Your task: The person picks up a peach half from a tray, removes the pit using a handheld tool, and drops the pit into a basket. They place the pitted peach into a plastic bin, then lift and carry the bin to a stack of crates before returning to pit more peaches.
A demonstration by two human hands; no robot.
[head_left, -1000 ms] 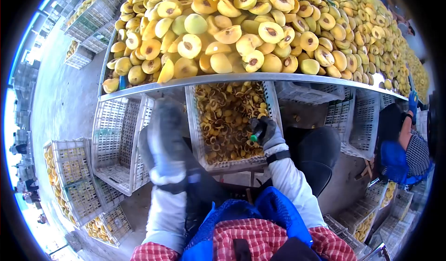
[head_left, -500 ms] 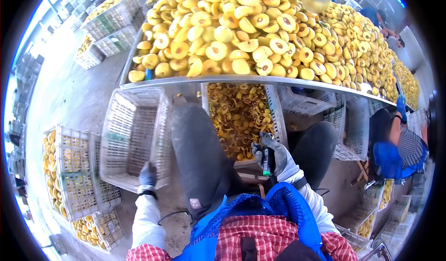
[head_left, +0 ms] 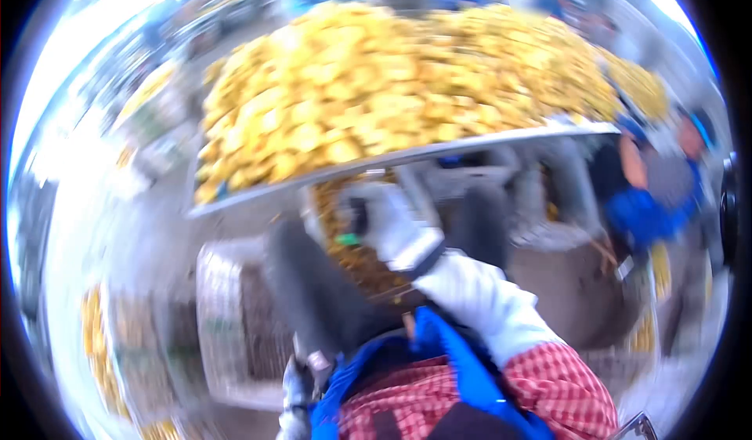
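Right hand (head_left: 388, 224) grips green-tipped tool (head_left: 350, 232) just below table edge (head_left: 407, 156).

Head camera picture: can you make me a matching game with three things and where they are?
Things:
1. right hand
2. fruit pile
3. left hand

Places:
a. heaped on the metal table
b. low down, beside the left knee
c. raised under the table edge, gripping a green-tipped tool

Pairs: 1-c, 2-a, 3-b
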